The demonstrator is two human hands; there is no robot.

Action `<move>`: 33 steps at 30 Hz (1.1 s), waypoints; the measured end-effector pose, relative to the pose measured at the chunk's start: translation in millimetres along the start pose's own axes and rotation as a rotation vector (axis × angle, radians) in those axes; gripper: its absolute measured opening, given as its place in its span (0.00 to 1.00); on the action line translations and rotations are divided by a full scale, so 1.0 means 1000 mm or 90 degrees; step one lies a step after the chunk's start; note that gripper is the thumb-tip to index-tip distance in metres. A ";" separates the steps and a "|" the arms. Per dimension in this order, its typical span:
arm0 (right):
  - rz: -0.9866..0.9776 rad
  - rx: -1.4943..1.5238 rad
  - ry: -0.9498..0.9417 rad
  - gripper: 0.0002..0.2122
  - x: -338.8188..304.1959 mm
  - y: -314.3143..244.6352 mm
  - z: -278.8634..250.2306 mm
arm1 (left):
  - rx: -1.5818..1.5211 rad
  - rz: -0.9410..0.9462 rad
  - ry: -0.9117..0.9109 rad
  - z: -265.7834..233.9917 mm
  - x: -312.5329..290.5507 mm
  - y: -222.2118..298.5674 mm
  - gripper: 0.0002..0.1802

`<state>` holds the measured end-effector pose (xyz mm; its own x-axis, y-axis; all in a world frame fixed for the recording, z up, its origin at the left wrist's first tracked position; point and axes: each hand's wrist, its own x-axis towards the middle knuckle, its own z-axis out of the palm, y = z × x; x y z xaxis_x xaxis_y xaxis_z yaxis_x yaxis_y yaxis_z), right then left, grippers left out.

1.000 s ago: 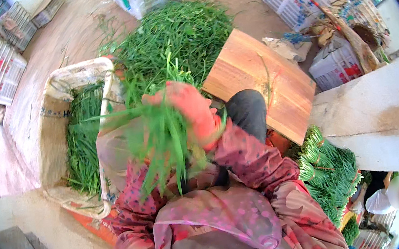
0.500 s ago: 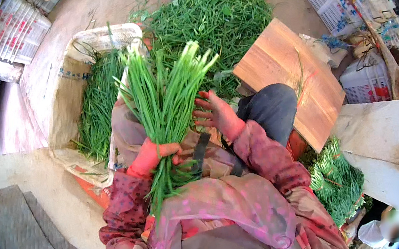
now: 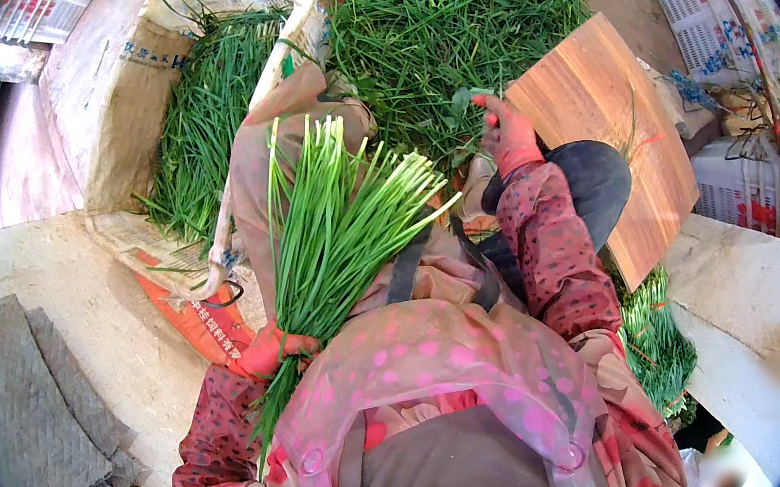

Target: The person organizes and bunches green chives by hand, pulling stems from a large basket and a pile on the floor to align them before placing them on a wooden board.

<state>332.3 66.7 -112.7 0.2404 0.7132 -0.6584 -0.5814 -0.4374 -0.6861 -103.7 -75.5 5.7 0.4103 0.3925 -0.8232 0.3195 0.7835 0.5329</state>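
Observation:
My left hand (image 3: 271, 350), in a red glove, is closed round the lower part of a bunch of green chives (image 3: 331, 241). The pale cut ends fan out up and to the right over my lap, while the leafy tips hang below my fist. At the near edge of a large heap of loose chives (image 3: 459, 18), my right hand (image 3: 509, 134), also gloved in red, is held above my right knee. Its fingers are curled in; anything between them is too small to make out.
A white crate (image 3: 265, 82) holding more chives stands on the left. Beside my right knee lies a tilted wooden board (image 3: 617, 135), with tied chive bundles (image 3: 656, 336) below it. White crates (image 3: 736, 173) stand at right; grey cardboard (image 3: 18, 411) lies at left.
My right hand has moved away from the bunch, forward and right to the heap, its spread fingers now curled. My left hand has drawn the chives down closer to my body.

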 end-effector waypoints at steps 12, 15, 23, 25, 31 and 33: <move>-0.444 -0.860 -0.263 0.17 -0.004 0.052 0.090 | -0.007 0.031 -0.076 0.003 0.001 0.017 0.37; -0.225 -0.434 -0.027 0.13 0.037 0.010 0.041 | -0.018 -0.013 -0.076 -0.004 0.001 0.009 0.36; -0.418 -1.010 -0.438 0.25 -0.082 -0.036 0.184 | 0.050 -0.065 -0.054 0.006 0.000 0.040 0.32; -0.600 -0.985 -0.470 0.17 -0.061 0.018 0.186 | 0.021 0.006 -0.054 0.008 0.002 0.037 0.30; -0.222 -0.559 -0.155 0.15 0.026 -0.018 0.122 | 0.089 0.059 -0.028 0.001 0.006 0.022 0.31; -0.292 -0.615 -0.194 0.15 0.015 -0.033 0.130 | 0.069 0.036 -0.030 -0.004 0.008 0.012 0.31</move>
<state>254.0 163.2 -59.9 -0.0005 0.9634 -0.2680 0.3961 -0.2459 -0.8847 -100.5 -61.3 4.7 0.4692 0.4097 -0.7823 0.3838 0.7032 0.5985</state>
